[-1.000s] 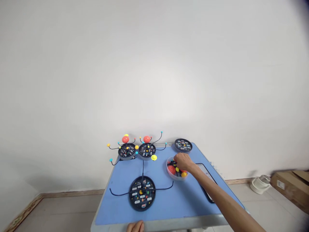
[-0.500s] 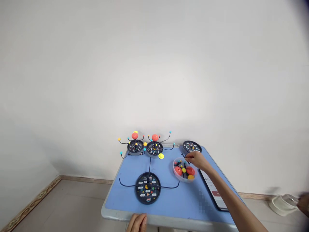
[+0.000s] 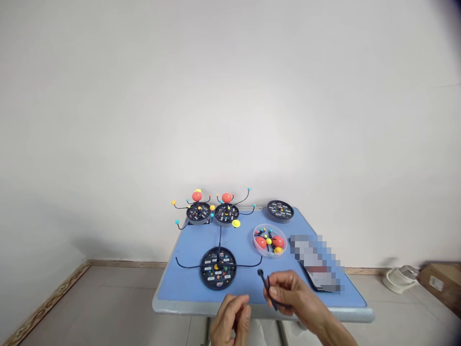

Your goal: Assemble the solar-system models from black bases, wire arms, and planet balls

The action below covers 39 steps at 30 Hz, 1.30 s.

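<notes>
The right hand (image 3: 293, 293), now away from the tray (image 3: 270, 255), clamps its fingers (image 3: 280, 291) on one black rod (image 3: 267, 287); the left hand (image 3: 230, 319) curls together; four discs (image 3: 218, 268) lie ahead.

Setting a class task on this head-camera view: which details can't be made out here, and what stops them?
- Phone, right of the dish: pixelated over, so its screen is unreadable.
- White labels on the black round model base: too small to read.
- Black rod: the right hand covers part of it.
- Left hand: cut off by the bottom edge, so its palm and wrist are unseen.
</notes>
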### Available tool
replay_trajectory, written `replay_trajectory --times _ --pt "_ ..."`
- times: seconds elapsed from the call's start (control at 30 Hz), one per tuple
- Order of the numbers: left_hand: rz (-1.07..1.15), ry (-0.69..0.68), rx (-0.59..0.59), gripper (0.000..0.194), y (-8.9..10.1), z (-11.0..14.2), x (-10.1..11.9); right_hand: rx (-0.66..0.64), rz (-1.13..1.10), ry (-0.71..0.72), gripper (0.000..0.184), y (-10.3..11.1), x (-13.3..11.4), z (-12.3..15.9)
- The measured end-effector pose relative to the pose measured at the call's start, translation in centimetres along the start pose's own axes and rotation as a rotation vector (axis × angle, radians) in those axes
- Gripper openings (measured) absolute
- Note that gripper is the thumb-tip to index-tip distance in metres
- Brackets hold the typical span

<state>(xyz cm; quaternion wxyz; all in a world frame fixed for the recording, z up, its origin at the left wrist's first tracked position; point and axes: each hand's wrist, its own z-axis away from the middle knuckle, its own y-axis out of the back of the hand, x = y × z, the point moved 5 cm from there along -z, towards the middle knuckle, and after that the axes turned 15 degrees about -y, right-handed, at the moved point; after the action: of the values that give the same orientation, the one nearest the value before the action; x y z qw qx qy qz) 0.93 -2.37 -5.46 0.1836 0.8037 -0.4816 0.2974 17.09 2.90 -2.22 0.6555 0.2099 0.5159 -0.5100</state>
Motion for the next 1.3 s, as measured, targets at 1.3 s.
replay_trajectory --times 1.3 --pt "0.488 0.755 -0.212 0.053 0.4 0.7 0.8 0.124 0.008 0.077 0.036 -2.9 0.6 0.5"
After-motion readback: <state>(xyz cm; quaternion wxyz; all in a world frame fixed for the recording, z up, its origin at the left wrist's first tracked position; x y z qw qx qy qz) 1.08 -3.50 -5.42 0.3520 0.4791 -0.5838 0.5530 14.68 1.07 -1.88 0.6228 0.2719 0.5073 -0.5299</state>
